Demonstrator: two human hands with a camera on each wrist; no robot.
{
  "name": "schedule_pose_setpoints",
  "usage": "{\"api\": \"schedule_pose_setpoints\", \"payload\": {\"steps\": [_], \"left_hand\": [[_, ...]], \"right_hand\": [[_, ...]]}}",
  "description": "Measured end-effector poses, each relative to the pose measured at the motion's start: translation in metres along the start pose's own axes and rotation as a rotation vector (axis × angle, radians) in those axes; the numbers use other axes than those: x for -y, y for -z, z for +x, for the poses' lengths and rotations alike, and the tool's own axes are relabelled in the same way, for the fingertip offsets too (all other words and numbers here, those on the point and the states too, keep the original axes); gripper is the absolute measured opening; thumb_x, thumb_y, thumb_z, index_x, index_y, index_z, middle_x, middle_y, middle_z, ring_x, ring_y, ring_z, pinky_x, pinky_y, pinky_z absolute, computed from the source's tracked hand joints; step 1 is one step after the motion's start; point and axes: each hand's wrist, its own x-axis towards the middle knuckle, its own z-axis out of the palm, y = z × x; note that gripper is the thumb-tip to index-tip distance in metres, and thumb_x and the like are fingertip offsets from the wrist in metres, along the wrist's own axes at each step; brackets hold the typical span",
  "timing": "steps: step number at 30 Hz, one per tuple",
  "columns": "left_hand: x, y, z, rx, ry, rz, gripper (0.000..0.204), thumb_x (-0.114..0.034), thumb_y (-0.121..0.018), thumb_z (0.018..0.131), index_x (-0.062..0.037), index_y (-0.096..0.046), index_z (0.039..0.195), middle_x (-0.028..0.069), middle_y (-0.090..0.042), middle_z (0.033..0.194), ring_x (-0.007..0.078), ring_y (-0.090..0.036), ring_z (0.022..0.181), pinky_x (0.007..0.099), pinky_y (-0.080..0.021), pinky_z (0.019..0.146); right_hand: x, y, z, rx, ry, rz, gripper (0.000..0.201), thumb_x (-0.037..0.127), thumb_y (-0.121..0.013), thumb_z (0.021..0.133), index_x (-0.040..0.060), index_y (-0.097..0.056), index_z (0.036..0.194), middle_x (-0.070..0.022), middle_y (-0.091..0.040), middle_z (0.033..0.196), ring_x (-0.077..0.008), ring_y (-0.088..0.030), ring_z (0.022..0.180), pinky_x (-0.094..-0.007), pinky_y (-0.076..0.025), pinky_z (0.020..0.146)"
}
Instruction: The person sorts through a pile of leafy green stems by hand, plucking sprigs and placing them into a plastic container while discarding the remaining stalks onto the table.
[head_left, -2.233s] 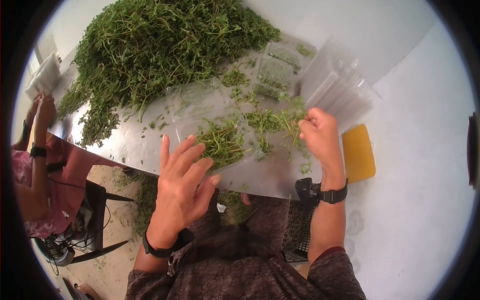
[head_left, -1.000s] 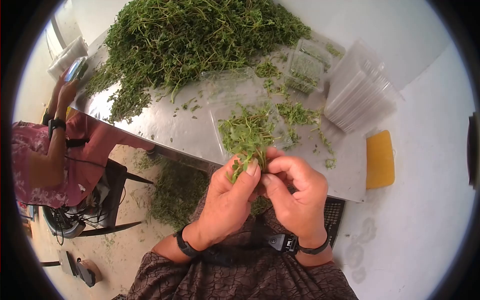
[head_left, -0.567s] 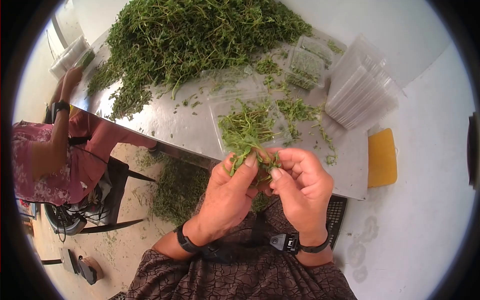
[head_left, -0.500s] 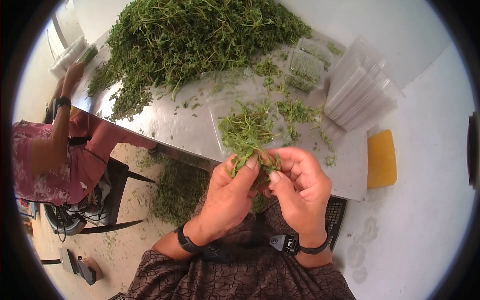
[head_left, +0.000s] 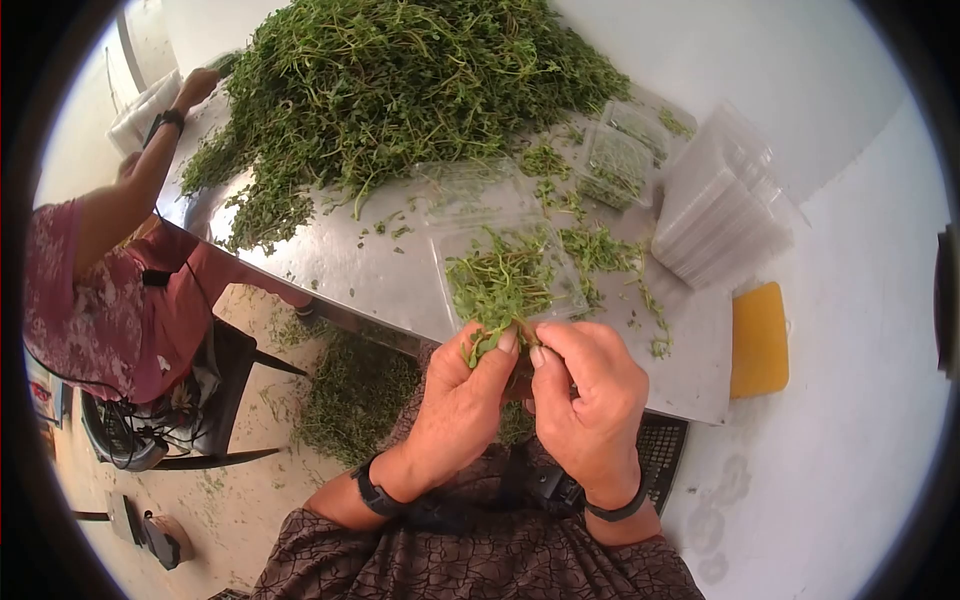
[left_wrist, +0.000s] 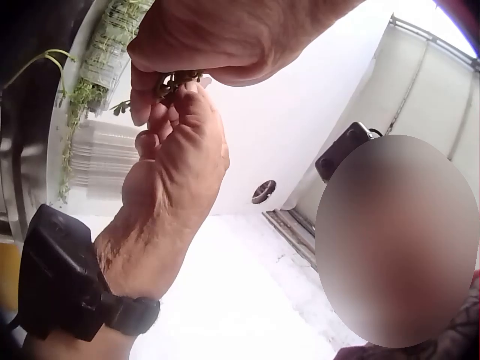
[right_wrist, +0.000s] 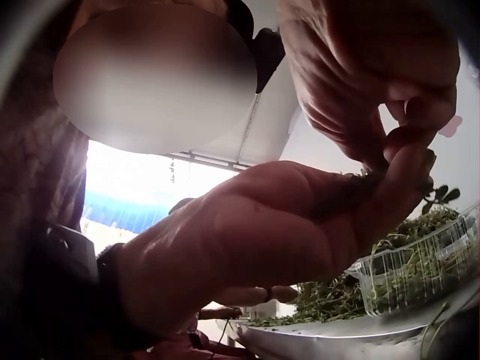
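Both hands meet in front of the table edge over a small bunch of leafy green sprigs (head_left: 492,338). My left hand (head_left: 452,405) grips the bunch with its thumb along the near side. Thumb and fingertips of my right hand (head_left: 597,405) pinch stems at the bunch's right side, close to the left thumb. Just beyond the hands lies an open clear plastic clamshell box (head_left: 443,285) with sprigs piled in its base. In the right wrist view, the ridged wall of this box (right_wrist: 375,281) shows past the fingers. In the left wrist view, the fingers mostly hide the bunch.
A large heap of greens (head_left: 400,90) covers the table's back. Closed filled boxes (head_left: 615,165) and a stack of clear boxes (head_left: 712,215) stand at right, with loose sprigs (head_left: 600,250) nearby. A yellow board (head_left: 760,340) is beyond the edge. Another person (head_left: 120,250) works at left.
My hands were apart, the left spread over the clamshell, the right at loose sprigs; they have come together on the bunch. The other person's arm has reached further across the table.
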Motion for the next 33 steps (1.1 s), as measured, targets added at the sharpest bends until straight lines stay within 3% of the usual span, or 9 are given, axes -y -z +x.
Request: {"api": "schedule_pose_setpoints", "payload": {"steps": [5, 8, 13, 19, 21, 23, 27, 31, 33], "left_hand": [[0.001, -0.001, -0.004, -0.063, 0.014, 0.092, 0.017, -0.019, -0.049, 0.102, -0.0056, -0.059, 0.104, -0.0019, -0.060, 0.084, 0.0058, -0.054, 0.071, 0.0221, -0.044, 0.059], [0.000, 0.012, -0.004, 0.170, 0.044, 0.210, 0.018, -0.014, -0.045, 0.103, -0.0017, -0.056, 0.110, 0.0017, -0.060, 0.086, 0.0060, -0.056, 0.069, 0.0216, -0.048, 0.060], [0.008, 0.005, -0.007, 0.155, 0.015, 0.304, 0.021, -0.010, -0.046, 0.101, -0.0017, -0.056, 0.117, 0.0000, -0.058, 0.077, 0.0064, -0.055, 0.064, 0.0213, -0.045, 0.057], [0.006, 0.011, -0.008, 0.242, 0.138, 0.468, 0.018, -0.005, -0.048, 0.096, -0.0003, -0.059, 0.110, 0.0011, -0.058, 0.075, 0.0058, -0.054, 0.061, 0.0238, -0.045, 0.055], [-0.002, 0.014, -0.008, 0.310, 0.221, 0.551, 0.026, -0.019, -0.047, 0.103, -0.0018, -0.061, 0.115, 0.0013, -0.063, 0.089, 0.0043, -0.056, 0.070, 0.0197, -0.049, 0.062], [-0.007, 0.018, -0.010, 0.295, 0.208, 0.541, 0.025, -0.019, -0.047, 0.103, -0.0016, -0.061, 0.114, 0.0020, -0.064, 0.090, 0.0044, -0.056, 0.071, 0.0196, -0.049, 0.062], [-0.018, 0.026, -0.014, 0.167, 0.174, 0.471, 0.021, -0.010, -0.046, 0.100, 0.0007, -0.061, 0.108, 0.0016, -0.062, 0.084, 0.0051, -0.054, 0.062, 0.0210, -0.046, 0.057], [-0.032, 0.033, -0.015, 0.115, 0.166, 0.503, 0.022, -0.016, -0.047, 0.102, -0.0009, -0.063, 0.108, 0.0022, -0.064, 0.088, 0.0043, -0.054, 0.062, 0.0197, -0.047, 0.057], [-0.036, 0.037, -0.017, 0.095, 0.188, 0.508, 0.023, -0.018, -0.048, 0.102, -0.0019, -0.063, 0.109, 0.0018, -0.064, 0.087, 0.0040, -0.054, 0.062, 0.0190, -0.047, 0.057]], "right_hand": [[0.007, 0.012, 0.001, 0.064, -0.007, -0.038, 0.017, 0.002, -0.070, 0.081, 0.0028, -0.067, 0.098, -0.0112, -0.065, 0.085, -0.0231, -0.066, 0.060, -0.0328, -0.051, 0.053], [0.005, 0.016, 0.002, 0.081, -0.092, 0.046, 0.017, 0.003, -0.070, 0.081, 0.0019, -0.067, 0.098, -0.0119, -0.065, 0.085, -0.0221, -0.066, 0.056, -0.0314, -0.050, 0.050], [-0.001, 0.020, 0.000, 0.180, -0.233, 0.155, 0.014, 0.000, -0.067, 0.082, -0.0025, -0.066, 0.095, -0.0128, -0.066, 0.085, -0.0192, -0.066, 0.062, -0.0282, -0.050, 0.055], [-0.011, 0.022, 0.003, 0.135, -0.207, 0.211, 0.009, -0.003, -0.066, 0.082, -0.0029, -0.067, 0.091, -0.0126, -0.065, 0.080, -0.0165, -0.061, 0.062, -0.0265, -0.047, 0.056], [-0.013, 0.027, 0.008, 0.132, -0.252, 0.181, 0.010, -0.003, -0.066, 0.082, -0.0022, -0.067, 0.091, -0.0121, -0.065, 0.079, -0.0164, -0.060, 0.061, -0.0269, -0.046, 0.055], [-0.018, 0.031, 0.013, 0.127, -0.299, 0.150, 0.011, -0.003, -0.066, 0.081, -0.0016, -0.067, 0.092, -0.0116, -0.065, 0.077, -0.0164, -0.058, 0.060, -0.0273, -0.044, 0.055], [-0.026, 0.036, 0.031, 0.053, -0.174, -0.014, 0.013, -0.003, -0.067, 0.080, 0.0004, -0.068, 0.092, -0.0108, -0.065, 0.076, -0.0172, -0.057, 0.059, -0.0279, -0.044, 0.054], [-0.029, 0.036, 0.052, 0.066, -0.133, -0.071, 0.013, -0.004, -0.067, 0.079, 0.0004, -0.069, 0.092, -0.0122, -0.065, 0.076, -0.0210, -0.060, 0.060, -0.0305, -0.045, 0.055], [-0.034, 0.033, 0.060, 0.109, 0.035, -0.145, 0.014, -0.003, -0.067, 0.078, 0.0005, -0.069, 0.091, -0.0125, -0.063, 0.075, -0.0252, -0.059, 0.060, -0.0321, -0.045, 0.055]]}}
